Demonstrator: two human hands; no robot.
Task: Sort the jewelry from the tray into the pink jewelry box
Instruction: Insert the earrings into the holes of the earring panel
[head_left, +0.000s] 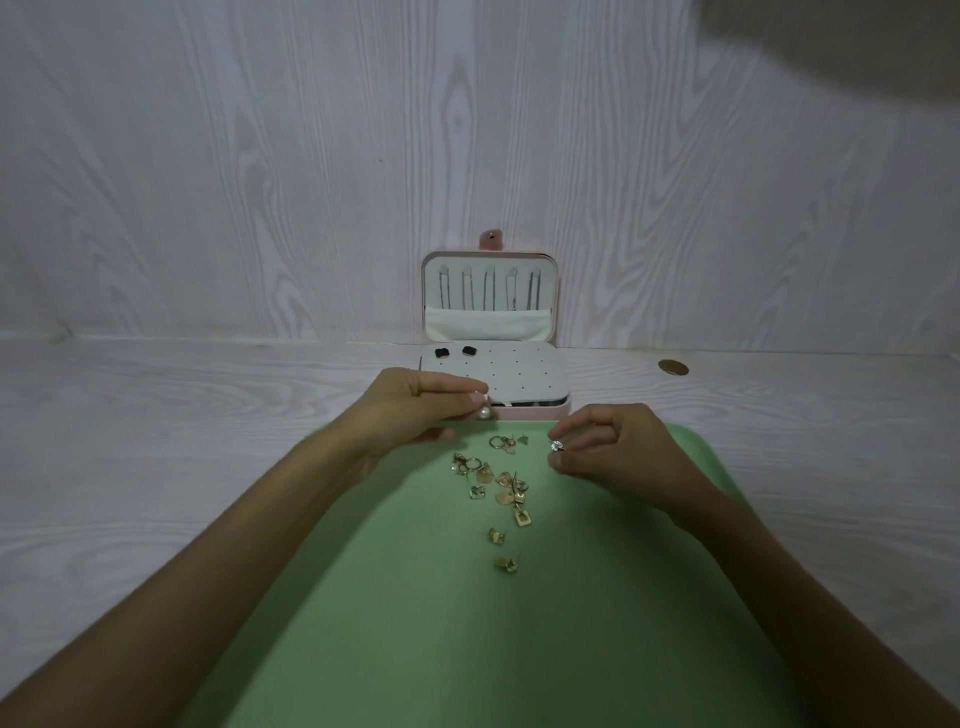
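Observation:
The pink jewelry box stands open against the wall, its lid upright with several chains hanging inside. Two black studs sit at the far left of its white dotted earring panel. My left hand hovers at the box's front left corner and pinches a pearl earring. My right hand is over the far end of the green tray and pinches a sparkling crystal stud. Several gold earrings and rings lie scattered on the tray between my hands.
White wood-grain table surface surrounds the tray, with a matching wall right behind the box. A round brown hole or disc lies on the table to the right of the box.

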